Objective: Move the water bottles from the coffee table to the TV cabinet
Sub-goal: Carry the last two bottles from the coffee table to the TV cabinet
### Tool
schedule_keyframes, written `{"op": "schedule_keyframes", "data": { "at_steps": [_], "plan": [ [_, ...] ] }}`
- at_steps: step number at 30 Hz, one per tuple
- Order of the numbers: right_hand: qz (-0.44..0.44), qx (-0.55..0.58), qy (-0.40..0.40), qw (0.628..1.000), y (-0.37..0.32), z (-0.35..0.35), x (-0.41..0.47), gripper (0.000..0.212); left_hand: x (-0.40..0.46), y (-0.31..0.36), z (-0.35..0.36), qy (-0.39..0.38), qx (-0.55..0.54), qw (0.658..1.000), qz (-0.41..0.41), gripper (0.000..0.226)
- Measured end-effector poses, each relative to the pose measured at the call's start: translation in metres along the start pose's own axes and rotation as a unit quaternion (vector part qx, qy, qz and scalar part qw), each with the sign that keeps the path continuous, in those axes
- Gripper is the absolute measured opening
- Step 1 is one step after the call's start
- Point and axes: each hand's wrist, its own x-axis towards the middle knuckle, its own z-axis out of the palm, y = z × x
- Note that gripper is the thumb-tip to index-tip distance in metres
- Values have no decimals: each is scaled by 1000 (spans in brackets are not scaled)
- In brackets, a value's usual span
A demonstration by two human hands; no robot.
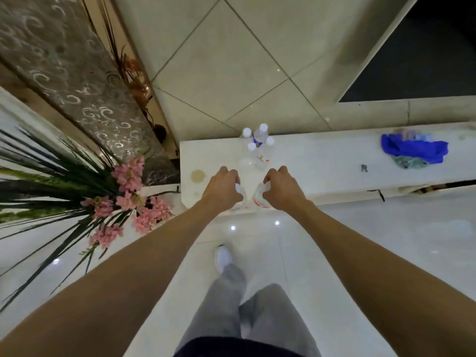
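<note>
Both your arms reach out straight, left hand (pixel 222 188) and right hand (pixel 282 188) each clenched round a water bottle top. They're over the white TV cabinet (pixel 322 171)'s near edge, four bottles (pixel 257 141) clustered behind, glossy tile floor (pixel 386 240) below.

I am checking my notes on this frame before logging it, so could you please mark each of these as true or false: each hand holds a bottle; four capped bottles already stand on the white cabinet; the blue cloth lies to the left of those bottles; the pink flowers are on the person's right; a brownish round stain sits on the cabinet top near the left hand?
1. Each hand holds a bottle. True: the left hand and the right hand each grip one.
2. Four capped bottles stand on the white cabinet. True.
3. The blue cloth lies left of those bottles. False: it lies to their right.
4. The pink flowers are on the person's right. False: they are on the left.
5. A brownish round stain is near the left hand. True.
</note>
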Motion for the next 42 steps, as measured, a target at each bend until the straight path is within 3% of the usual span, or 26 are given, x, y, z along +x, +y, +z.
{"op": "schedule_keyframes", "data": {
  "at_steps": [19, 35, 42],
  "plan": [
    [-15, 9, -50, 999, 73, 36, 190, 32, 172, 20, 87, -10, -63, 990, -125, 32],
    [-63, -5, -67, 996, 94, 50, 230, 31, 206, 25, 119, 10, -50, 990, -134, 32],
    [-65, 8, -38, 997, 93, 45, 229, 34, 208, 24, 119, 28, -42, 992, -114, 40]
  ]
}}
